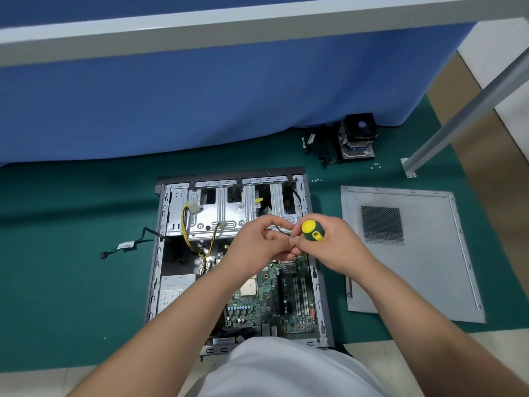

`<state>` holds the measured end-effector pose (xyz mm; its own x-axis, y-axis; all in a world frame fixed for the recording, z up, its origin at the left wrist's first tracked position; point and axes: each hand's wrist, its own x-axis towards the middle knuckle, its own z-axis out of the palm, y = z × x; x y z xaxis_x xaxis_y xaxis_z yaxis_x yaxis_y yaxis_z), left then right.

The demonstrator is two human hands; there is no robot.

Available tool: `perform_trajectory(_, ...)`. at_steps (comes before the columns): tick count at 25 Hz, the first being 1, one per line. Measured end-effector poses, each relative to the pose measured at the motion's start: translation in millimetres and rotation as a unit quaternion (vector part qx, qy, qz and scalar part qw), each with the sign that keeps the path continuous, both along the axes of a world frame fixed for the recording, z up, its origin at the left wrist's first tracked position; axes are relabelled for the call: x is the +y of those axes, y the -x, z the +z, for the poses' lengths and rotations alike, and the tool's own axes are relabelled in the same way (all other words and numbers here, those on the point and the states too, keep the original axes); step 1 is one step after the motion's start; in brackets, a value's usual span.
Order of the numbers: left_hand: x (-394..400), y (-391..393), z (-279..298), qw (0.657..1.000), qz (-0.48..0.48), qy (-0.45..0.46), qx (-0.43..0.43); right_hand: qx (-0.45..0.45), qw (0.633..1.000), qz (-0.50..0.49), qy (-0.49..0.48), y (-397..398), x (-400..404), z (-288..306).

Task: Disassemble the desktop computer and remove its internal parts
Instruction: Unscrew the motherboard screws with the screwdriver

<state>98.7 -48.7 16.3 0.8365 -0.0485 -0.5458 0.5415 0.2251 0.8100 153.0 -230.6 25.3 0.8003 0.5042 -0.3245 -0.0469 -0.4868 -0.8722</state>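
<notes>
1. While it lies open on its side on the green mat, the desktop computer fills the middle of the view, its side panel set flat just to its right.
2. Inside, the drive cage sits at the far end, the power supply low on the left, and the motherboard still in place with its bare processor socket showing.
3. Already out, the cooler with fan rests near the blue partition, loose screws beside it.
4. Above the board's far edge, the right hand grips a yellow-and-green screwdriver.
5. Meeting it, the left hand has curled fingers, seemingly pinching something tiny at the tip, perhaps a screw; I cannot tell.
6. Judging by this, motherboard screws are the step in hand; next comes parking that piece, then seating the tip squarely on another screw.
</notes>
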Motion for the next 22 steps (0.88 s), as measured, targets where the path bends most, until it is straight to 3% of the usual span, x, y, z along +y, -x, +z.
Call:
perform_trajectory(10, -3, -36, -10, 0.999, 0.021, 0.022, 0.04, -0.007, 1.0, -0.03, -0.004, -35, -11, -27)
perform_trajectory(12, 0, -44, -12, 0.999, 0.011, -0.033, 0.005, -0.001, 0.999, -0.05, -0.003, -51, -14, -32)
perform_trajectory(13, 4, -48, -14, 0.994, 0.005, -0.103, -0.029, 0.008, 0.996, -0.087, 0.0, -65, -19, -36)
perform_trajectory(15, 17, -58, -20, 0.95, -0.007, -0.291, -0.111, 0.027, 0.982, -0.184, 0.009, -104, -31, -49)
perform_trajectory(18, 42, -78, -39, 0.841, -0.088, -0.503, -0.18, 0.064, 0.956, -0.28, 0.052, -156, -40, -80)
perform_trajectory(20, 49, -90, -55, 0.804, -0.157, -0.558, -0.131, 0.093, 0.945, -0.297, 0.102, -179, -37, -105)
perform_trajectory(22, 47, -92, -70, 0.792, -0.176, -0.574, -0.11, 0.11, 0.938, -0.293, 0.15, -197, -31, -129)
